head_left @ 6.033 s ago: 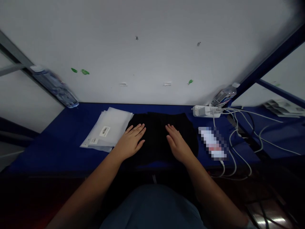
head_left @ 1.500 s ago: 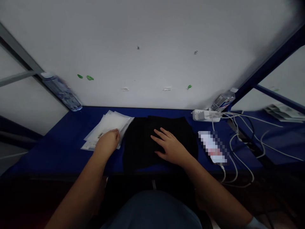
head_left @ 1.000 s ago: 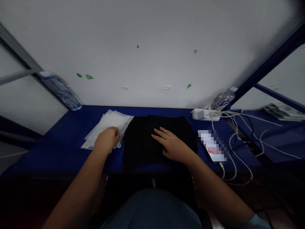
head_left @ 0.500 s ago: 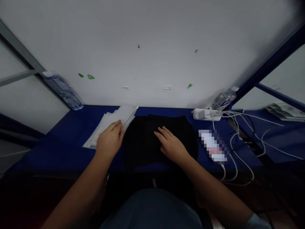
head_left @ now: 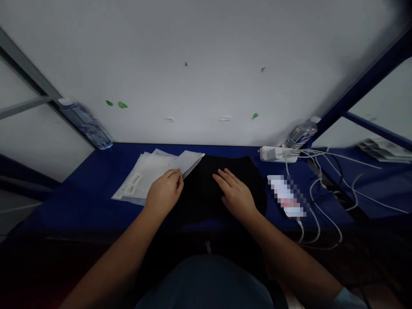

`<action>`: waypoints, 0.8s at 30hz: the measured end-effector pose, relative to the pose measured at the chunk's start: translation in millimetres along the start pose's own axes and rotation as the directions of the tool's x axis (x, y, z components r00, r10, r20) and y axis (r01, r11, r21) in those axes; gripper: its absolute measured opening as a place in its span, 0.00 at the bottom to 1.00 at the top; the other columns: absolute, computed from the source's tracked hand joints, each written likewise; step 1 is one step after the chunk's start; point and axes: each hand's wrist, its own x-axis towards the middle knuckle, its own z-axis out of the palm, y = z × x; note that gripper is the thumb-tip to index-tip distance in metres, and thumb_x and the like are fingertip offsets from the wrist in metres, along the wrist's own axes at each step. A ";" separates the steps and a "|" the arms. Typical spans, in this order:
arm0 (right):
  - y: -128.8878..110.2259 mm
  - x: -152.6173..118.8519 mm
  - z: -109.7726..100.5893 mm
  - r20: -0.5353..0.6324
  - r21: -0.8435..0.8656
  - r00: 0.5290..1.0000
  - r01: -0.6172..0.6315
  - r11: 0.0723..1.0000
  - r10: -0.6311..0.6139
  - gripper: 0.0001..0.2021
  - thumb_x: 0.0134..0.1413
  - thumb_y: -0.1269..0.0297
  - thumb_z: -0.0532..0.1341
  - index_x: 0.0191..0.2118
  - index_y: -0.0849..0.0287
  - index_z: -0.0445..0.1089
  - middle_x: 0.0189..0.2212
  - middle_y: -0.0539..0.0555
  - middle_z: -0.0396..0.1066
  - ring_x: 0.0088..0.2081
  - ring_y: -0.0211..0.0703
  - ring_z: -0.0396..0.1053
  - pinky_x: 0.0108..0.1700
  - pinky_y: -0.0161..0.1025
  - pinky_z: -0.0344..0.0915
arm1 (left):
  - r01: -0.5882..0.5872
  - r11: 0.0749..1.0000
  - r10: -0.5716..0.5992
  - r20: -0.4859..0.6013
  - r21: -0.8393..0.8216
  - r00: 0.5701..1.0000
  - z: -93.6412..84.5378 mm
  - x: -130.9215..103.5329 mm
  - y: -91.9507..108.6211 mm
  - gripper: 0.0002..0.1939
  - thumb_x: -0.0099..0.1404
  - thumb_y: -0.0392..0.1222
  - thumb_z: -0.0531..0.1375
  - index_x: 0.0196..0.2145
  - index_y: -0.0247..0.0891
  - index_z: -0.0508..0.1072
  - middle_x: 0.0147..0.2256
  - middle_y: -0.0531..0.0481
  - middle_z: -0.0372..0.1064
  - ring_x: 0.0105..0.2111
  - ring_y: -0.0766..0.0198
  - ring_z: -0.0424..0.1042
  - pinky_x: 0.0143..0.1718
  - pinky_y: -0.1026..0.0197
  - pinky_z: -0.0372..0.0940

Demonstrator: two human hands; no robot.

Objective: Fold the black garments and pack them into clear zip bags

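My left hand (head_left: 165, 189) pinches the near edge of a translucent zip bag (head_left: 190, 160) and holds it partly over the black folded cloth (head_left: 196, 201). Several more frosted bags (head_left: 133, 171) lie fanned out to the left, with small white labels (head_left: 133, 184) on one. Resting on the right part of the cloth, my right hand (head_left: 236, 191) has its fingers stretched out and holds nothing. The cloth looks like a garment, but its kind is too dark to make out.
A phone (head_left: 286, 197) on a charging cable lies right of the cloth. Behind it is a white power strip (head_left: 278, 154) with several cables. A plastic bottle (head_left: 302, 133) stands at the back right, a larger bottle (head_left: 85, 123) at the back left. The blue tabletop (head_left: 80, 189) meets a white wall.
My left hand has moved right, drawing the top bag off the pile and over the cloth's left edge, which uncovers the labels beneath. The right hand has shifted slightly right.
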 end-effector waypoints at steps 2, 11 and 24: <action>3.6 -2.9 -6.5 -0.070 -0.002 0.994 -0.080 0.997 0.080 0.35 0.49 0.82 0.56 0.65 0.60 0.64 0.66 0.61 0.63 0.68 0.57 0.57 0.64 0.54 0.64 | 0.015 1.000 -0.015 0.031 -0.007 0.999 0.9 0.4 2.6 0.13 0.72 0.39 0.54 0.45 0.39 0.78 0.52 0.46 0.76 0.51 0.56 0.75 0.50 0.58 0.70; -7.9 -14.7 -5.4 0.094 -0.164 0.986 -0.120 0.979 0.137 0.36 0.53 0.77 0.61 0.68 0.59 0.59 0.66 0.65 0.61 0.68 0.66 0.56 0.63 0.60 0.60 | -0.050 0.998 0.043 0.183 0.034 0.982 16.8 0.7 27.3 0.13 0.72 0.37 0.52 0.44 0.36 0.76 0.48 0.42 0.75 0.45 0.55 0.76 0.46 0.58 0.69; 0.3 2.0 -8.4 -0.080 0.059 0.930 -0.354 0.933 0.358 0.25 0.54 0.69 0.61 0.59 0.56 0.70 0.54 0.58 0.76 0.50 0.54 0.76 0.48 0.46 0.73 | -0.076 0.994 0.052 0.281 0.075 0.958 22.4 10.5 18.9 0.16 0.73 0.38 0.50 0.43 0.33 0.78 0.46 0.39 0.77 0.45 0.54 0.78 0.47 0.57 0.68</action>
